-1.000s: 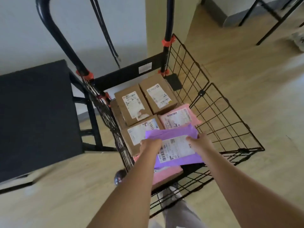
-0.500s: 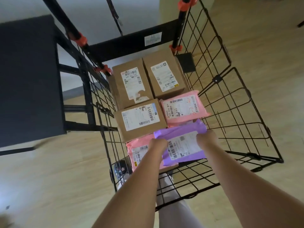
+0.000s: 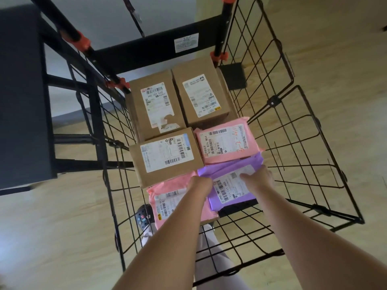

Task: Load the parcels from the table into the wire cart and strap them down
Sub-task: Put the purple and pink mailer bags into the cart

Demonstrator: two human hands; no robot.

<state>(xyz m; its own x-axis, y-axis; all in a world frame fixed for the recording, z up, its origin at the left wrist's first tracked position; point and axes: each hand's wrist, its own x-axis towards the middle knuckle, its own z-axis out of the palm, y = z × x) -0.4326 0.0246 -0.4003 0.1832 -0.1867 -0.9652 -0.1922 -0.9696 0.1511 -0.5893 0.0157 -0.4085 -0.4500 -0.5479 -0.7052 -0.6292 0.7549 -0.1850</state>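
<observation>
Head view: I look straight down into the wire cart [image 3: 271, 100], with the dark table [image 3: 21, 91] just beside it on my left. Both hands are on the purple mailer [image 3: 222, 172]. The left hand [image 3: 200, 183] grips its near-left edge, fingers curled out of sight. The right hand [image 3: 258, 178] pinches the right side, thumb on the label. I judge that two hands keep the floppy bag flat as it goes into the gap in front of the upper pink mailer [image 3: 226, 143], its left side overlapping the lower pink mailer [image 3: 159, 189].

Counting the top layer, I see three cardboard boxes, two at the back [image 3: 155, 101] [image 3: 199, 91] and one in front [image 3: 165, 155], plus two pink mailers and one purple. That makes six parcels. The black strap [image 3: 137, 19] hangs loose by the handle, unused.
</observation>
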